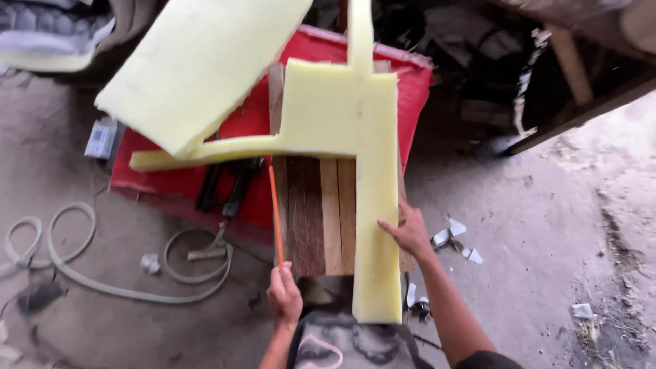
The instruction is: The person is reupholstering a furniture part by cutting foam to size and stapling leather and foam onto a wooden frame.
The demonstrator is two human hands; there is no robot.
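The cut foam piece [355, 116] is pale yellow and lies on a wooden board [318, 212]. A wide block sits at the far end of the board. One long strip runs from it toward the person along the board's right edge, a thinner strip runs left off the board, and a narrow strip rises at the top. The near end of the long strip overhangs the board.

The right hand [410, 232] lies flat, fingers spread, against the outer edge of the long strip and presses it to the board. It grips nothing. The left hand [283, 294] is closed around the near end of a thin orange blade [275, 212], which points away from the person along the board's left side, clear of the foam.

Step in hand, as judged: the foam is held steady while the blade is being positioned. Any cut calls for the blade to meet the foam and the right hand to stay off its line.

A larger foam slab [198, 61] leans at upper left over a red sheet [410, 89]. A pale hose [75, 266] coils on the dusty floor [547, 225] at left.
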